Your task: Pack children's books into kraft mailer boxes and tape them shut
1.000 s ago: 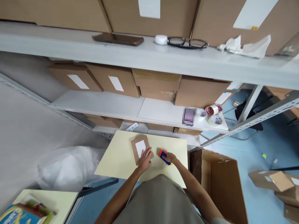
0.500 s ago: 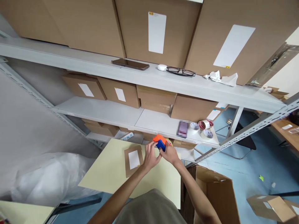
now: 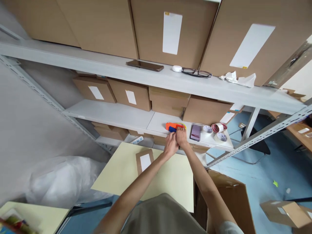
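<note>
An orange and blue tape dispenser (image 3: 173,126) rests on the front of the middle white shelf (image 3: 122,113). My right hand (image 3: 181,136) is closed on its near end. Just left of it, my left hand (image 3: 170,146) has its fingers curled near the dispenser; whether it touches the dispenser is unclear. Below my arms, a small brown parcel (image 3: 144,161) with a white label lies on the pale yellow table (image 3: 170,182), with neither hand on it.
A phone (image 3: 195,132) and tape rolls (image 3: 218,130) lie on the shelf right of the dispenser. Brown boxes line the shelves. Higher up lie another phone (image 3: 145,65) and glasses (image 3: 196,72). An open carton (image 3: 231,201) stands right of the table, a white bag (image 3: 60,182) left.
Both hands rose from the table to the middle shelf, carrying the tape dispenser there. My left hand left the labelled parcel, which stays on the table. The camera tilted upward.
</note>
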The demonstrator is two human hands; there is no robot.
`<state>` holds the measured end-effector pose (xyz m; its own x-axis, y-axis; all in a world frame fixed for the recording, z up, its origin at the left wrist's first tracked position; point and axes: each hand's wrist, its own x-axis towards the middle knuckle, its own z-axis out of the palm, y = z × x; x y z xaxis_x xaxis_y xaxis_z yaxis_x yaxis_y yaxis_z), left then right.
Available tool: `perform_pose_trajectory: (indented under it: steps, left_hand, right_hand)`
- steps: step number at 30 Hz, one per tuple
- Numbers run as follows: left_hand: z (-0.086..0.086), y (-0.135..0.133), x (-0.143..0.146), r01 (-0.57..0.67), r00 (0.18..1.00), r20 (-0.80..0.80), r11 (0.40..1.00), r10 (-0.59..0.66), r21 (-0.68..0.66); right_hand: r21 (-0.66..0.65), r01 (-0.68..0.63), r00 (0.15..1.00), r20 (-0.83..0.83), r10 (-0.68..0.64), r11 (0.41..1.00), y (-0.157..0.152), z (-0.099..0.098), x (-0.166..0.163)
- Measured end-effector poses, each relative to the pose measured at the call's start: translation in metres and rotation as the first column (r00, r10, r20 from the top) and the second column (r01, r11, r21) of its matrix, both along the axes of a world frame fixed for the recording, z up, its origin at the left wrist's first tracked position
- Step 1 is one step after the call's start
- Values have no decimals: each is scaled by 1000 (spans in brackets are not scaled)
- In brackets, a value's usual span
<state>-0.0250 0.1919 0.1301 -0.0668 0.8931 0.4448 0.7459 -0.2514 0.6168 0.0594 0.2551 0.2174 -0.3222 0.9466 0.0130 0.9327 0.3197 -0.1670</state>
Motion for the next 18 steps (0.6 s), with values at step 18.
perform_pose_trajectory:
  steps: [18]
  left_hand:
    - [-167,-43,-188,-272,943,-329,710,60,-649]
  right_hand:
    - [-962,-113,349,-272,-897,248,-236,-267,-38]
